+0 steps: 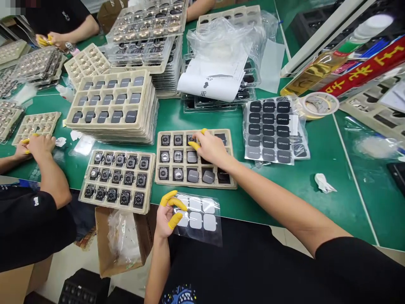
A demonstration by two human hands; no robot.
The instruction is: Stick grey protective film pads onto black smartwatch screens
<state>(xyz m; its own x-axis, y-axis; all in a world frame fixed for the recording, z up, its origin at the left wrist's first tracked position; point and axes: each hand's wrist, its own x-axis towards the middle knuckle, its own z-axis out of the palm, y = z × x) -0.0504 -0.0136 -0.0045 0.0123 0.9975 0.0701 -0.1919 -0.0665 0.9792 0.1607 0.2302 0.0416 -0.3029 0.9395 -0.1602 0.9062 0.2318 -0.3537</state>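
Note:
My left hand [167,214], in yellow finger cots, grips the left edge of a clear sheet [202,241] bearing pale, rounded-square stickers. Over a beige compartment tray [196,186] reaches my right hand [211,146]. Its fingers are apart, with the tips at a square watch case [190,138] in the top row; part of that case is hidden. Other watch cases [177,156] fill the left columns of this tray. Dark square pads [193,175] lie in compartments toward the right. A second tray [148,207] of black watch cases sits to the left.
Behind are stacked trays of dark squares [106,100] and clear trays [145,25]. Dark sticker sheets [268,131], a tape roll [320,105] and a bottle [335,59] stand right. A co-worker's hands [39,145] work at left. Below the table edge is a cardboard box [106,249].

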